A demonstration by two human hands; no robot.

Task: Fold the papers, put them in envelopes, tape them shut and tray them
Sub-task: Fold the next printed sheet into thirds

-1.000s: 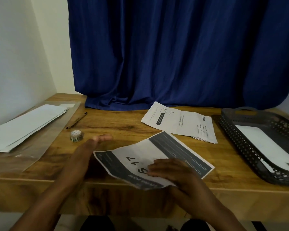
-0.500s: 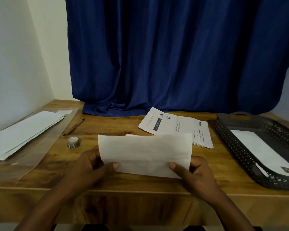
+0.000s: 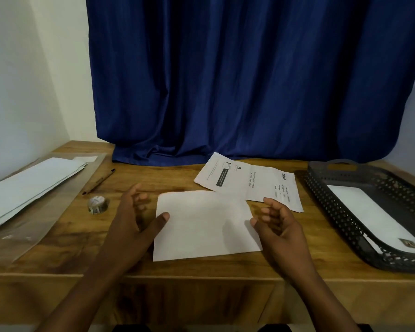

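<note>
Now released: folded paper (image 3: 205, 224), flat on tabletop (image 3: 65, 226) between left grip (image 3: 134, 219) and right grip (image 3: 277, 224), both slack and emptied. Envelope stage presumably next.

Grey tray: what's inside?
One white envelope lies flat in the tray, a small dark mark at its near corner. Whether anything sits beneath it can't be seen.
</note>
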